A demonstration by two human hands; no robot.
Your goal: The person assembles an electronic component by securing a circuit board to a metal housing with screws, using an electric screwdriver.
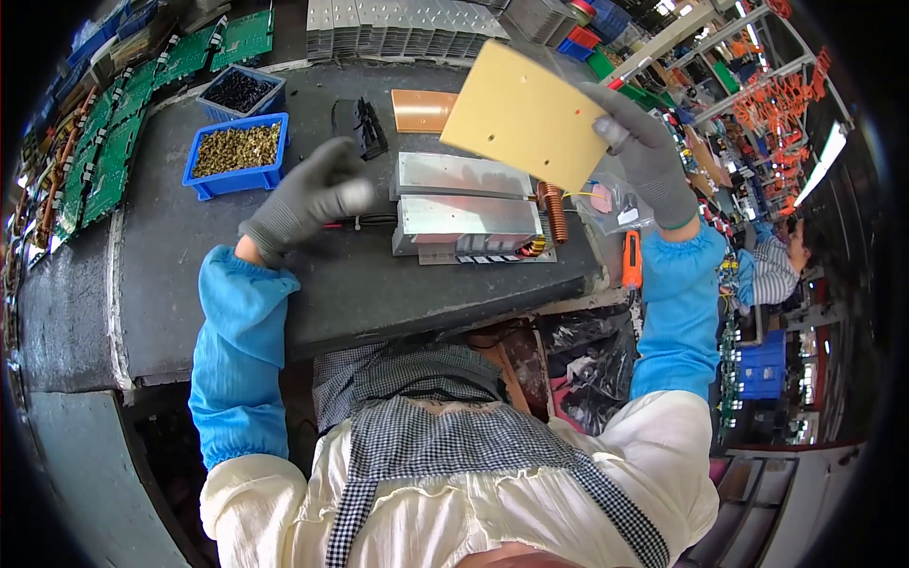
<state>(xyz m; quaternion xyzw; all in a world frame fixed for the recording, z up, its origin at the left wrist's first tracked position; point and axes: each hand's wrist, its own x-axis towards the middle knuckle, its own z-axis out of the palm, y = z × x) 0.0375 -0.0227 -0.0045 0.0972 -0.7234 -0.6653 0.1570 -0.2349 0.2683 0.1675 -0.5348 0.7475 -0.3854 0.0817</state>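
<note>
A flat yellow-tan board (525,114) with small drilled holes is raised above the bench, tilted. My right hand (644,151), in a grey glove, grips its right edge with the thumb on its face. My left hand (317,194), also gloved, hovers over the bench between the blue bin and the metal parts; its fingers are apart, slightly blurred, and nothing shows in them. In front of me lies an assembly with two silver metal heat sinks (464,216) and a copper coil (554,213) at its right end. Behind it are a copper-coloured plate (422,111) and a black plastic part (363,128).
A blue bin of brass-coloured hardware (237,151) and a bin of black small parts (241,92) stand at left. Green circuit boards (104,170) line the far left; stacked metal pieces (398,28) the back. An orange tool (632,260) hangs by the right edge. Another person (776,270) sits far right.
</note>
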